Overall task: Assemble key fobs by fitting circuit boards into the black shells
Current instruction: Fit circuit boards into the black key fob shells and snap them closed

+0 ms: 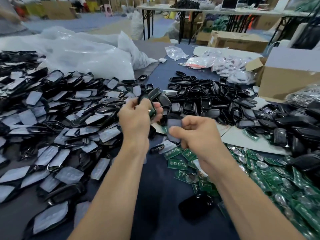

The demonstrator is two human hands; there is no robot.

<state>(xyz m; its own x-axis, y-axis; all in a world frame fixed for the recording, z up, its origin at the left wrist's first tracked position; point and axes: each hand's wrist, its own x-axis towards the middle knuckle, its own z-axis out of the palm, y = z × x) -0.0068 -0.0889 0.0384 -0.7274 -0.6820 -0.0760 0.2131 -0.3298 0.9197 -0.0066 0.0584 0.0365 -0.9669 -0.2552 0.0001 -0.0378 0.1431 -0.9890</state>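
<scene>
While both hands work above its middle, the dark blue table (161,179) lies under three big stocks of parts. Widest is the heap of grey-faced pieces (57,118) on the left: black frames with pale film or pads across them. I cannot tell whether these are finished fobs or only one half waiting to be used. Beyond the hands lies the pile of empty black shells (216,101), glossy and hollow, many of them mouth up. At the near right is the spread of green circuit boards (277,179), small, with round silvery contacts or cells. With so many shells and boards loose, I judge the job far from done, and one fob looks to be mid-assembly.

The left hand (136,116) has its fingers curled round a black shell (152,110) held on edge above the table. A strip of green and a bright metal spot show in it, so a board seems to be seated, though the blur hides how fully. The right hand (199,134), just beside it and lower, pinches a grey-faced cover (174,129) between thumb and bent fingers, its face turned up. Closing the two together looks to be what is left on this one.
</scene>
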